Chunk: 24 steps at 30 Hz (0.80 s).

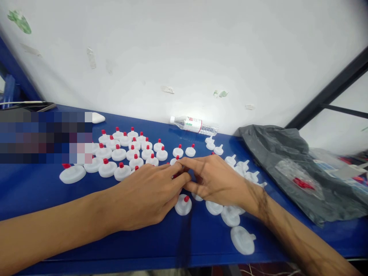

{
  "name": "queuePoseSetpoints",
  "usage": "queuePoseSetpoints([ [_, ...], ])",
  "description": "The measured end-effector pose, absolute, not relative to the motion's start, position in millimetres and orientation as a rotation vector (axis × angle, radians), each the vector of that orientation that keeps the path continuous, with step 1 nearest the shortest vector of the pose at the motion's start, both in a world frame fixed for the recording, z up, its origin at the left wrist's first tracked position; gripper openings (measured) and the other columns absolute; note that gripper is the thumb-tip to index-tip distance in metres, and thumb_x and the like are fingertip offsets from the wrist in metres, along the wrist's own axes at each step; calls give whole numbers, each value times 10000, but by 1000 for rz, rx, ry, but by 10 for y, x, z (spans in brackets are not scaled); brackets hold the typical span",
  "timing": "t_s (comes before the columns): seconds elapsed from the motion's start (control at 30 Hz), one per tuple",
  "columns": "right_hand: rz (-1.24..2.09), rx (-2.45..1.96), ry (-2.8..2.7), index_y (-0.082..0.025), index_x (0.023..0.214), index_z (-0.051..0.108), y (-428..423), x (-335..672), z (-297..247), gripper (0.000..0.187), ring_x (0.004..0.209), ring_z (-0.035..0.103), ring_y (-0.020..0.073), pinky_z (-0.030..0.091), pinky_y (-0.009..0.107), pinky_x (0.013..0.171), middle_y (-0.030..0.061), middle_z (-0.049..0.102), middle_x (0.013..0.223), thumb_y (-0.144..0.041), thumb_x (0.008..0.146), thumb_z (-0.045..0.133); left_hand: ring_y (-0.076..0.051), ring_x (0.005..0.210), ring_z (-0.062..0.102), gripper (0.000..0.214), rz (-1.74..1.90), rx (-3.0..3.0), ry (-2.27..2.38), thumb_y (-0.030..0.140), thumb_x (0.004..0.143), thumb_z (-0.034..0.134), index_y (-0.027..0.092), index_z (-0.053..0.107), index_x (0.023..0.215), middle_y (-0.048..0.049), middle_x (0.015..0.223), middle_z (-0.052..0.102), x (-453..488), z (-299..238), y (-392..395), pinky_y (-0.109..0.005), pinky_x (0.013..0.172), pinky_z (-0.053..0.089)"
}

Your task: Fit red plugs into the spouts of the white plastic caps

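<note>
My left hand (152,193) and my right hand (217,178) meet fingertip to fingertip above the blue table. Their fingers are bent and pinched together, and whatever they hold is hidden behind them. Just below the fingertips lies a white round nozzle lid with a red cap (183,205). Many similar white lids with red caps (119,153) stand in a group to the left of and beyond my left hand. To the right, around my right hand, are several white lids with bare spouts (243,240), some partly covered by the hand.
A clear labelled bottle (195,125) lies on its side against the white wall. A dark grey plastic bag (276,153) covers the right side, with a clear bag of red caps (301,182) on it. The blue table (129,249) has its near edge below my arms.
</note>
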State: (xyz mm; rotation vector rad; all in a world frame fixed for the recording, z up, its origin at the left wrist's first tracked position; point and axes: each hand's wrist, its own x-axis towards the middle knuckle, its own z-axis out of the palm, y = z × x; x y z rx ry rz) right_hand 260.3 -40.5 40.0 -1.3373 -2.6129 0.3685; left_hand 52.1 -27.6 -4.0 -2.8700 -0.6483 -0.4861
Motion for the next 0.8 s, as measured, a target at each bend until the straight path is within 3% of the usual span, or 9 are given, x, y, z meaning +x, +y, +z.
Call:
queuePoseSetpoints([
  [0.4, 288, -1332, -2644, -219, 1038, 617, -390, 2614, 381, 137, 600, 556, 128, 283, 272, 571, -23, 693, 784, -198, 906, 589, -216, 929, 681, 184, -356, -2881, -630, 79, 957, 493, 189, 525, 1102, -56, 1156, 655, 524, 37, -303, -346, 633, 489],
  [0.8, 210, -1295, -2663, -197, 987, 600, -383, 2623, 363, 85, 582, 528, 100, 221, 281, 554, -36, 693, 789, -216, 904, 590, -235, 884, 682, 335, -318, -2817, -626, 61, 920, 505, 196, 447, 1220, -59, 1164, 642, 505, -34, -288, -373, 625, 489],
])
